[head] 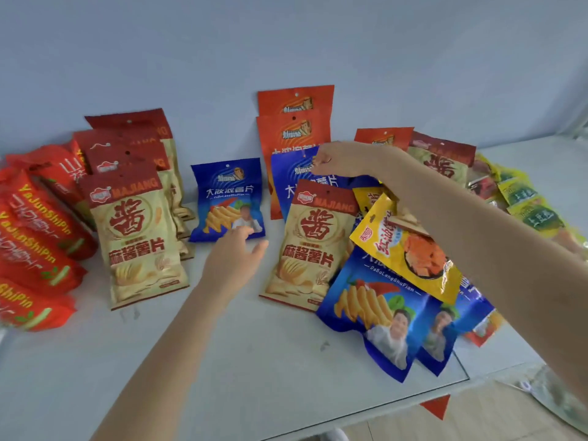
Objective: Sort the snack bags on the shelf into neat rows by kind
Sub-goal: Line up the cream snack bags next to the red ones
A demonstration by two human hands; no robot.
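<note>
A: Hovering with straight, relaxed fingers, my left hand (237, 253) sits just before the small blue bag (227, 198) at the back of the shelf (254, 361).
B: Your right hand (334, 160)?
A: Pinching the top of the tall blue bag (286, 186), behind a beige bag (313, 243).

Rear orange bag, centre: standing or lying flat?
Standing. The orange bag rises against the wall, its top well above the other bags.
</note>
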